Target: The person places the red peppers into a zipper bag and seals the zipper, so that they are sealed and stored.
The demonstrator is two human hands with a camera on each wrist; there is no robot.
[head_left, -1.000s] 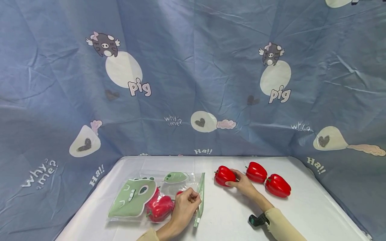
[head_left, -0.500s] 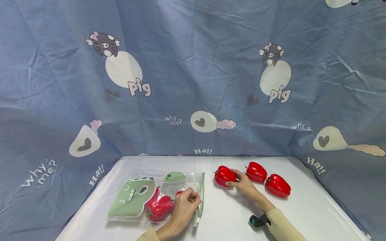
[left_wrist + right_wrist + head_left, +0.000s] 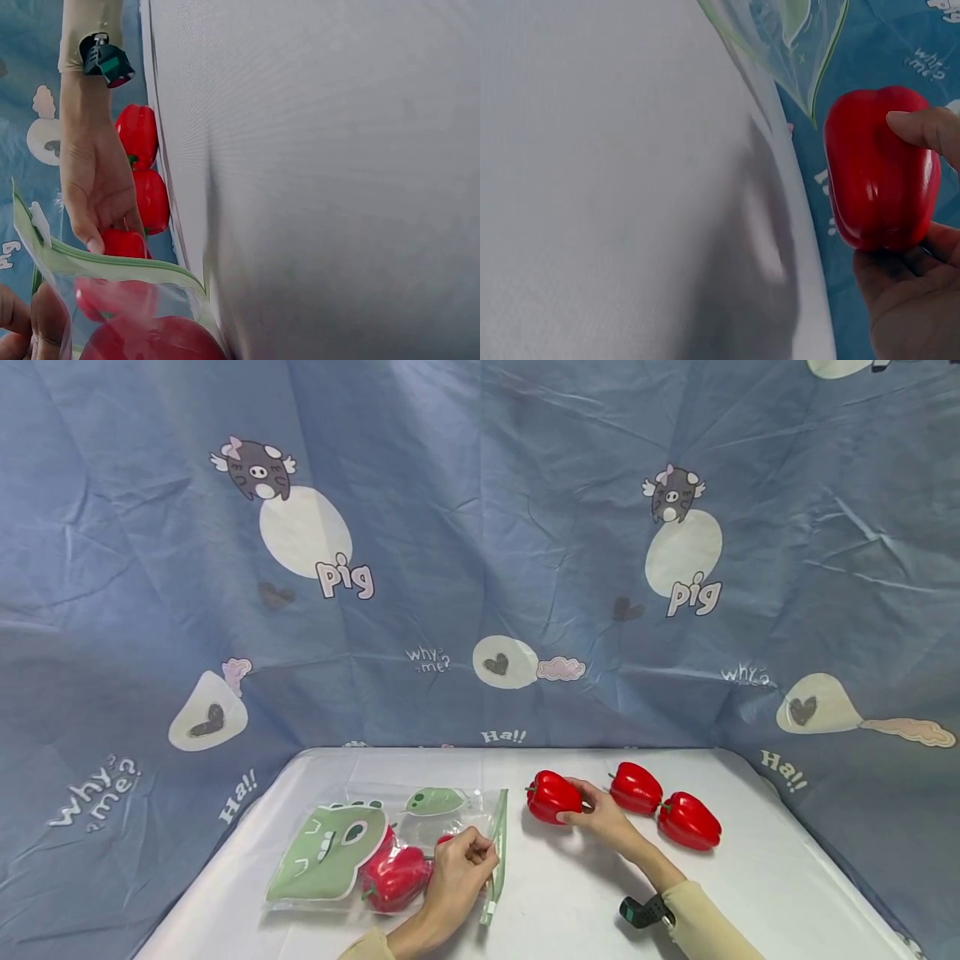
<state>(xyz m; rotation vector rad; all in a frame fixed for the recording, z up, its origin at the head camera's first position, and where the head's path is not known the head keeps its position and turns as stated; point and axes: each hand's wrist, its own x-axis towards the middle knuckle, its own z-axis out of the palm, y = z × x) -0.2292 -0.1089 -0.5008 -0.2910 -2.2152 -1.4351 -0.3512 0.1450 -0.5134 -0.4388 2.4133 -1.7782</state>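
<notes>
My right hand grips a red bell pepper between thumb and fingers, right of the bag's opening. The right wrist view shows this bell pepper close up, thumb on one side and fingers at its end. A clear zip bag with a green dinosaur print lies on the left of the table. My left hand pinches its upper layer near the green zip edge. Inside the bag lie red bell peppers, partly hidden by the print and by my left hand.
Two more red bell peppers, one farther back and one nearer, lie right of my right hand. A white table carries everything. Behind it hangs a blue printed cloth.
My right hand has moved the bell pepper slightly left, toward the bag. My left hand keeps its pinch on the bag. The head view has shifted a little.
</notes>
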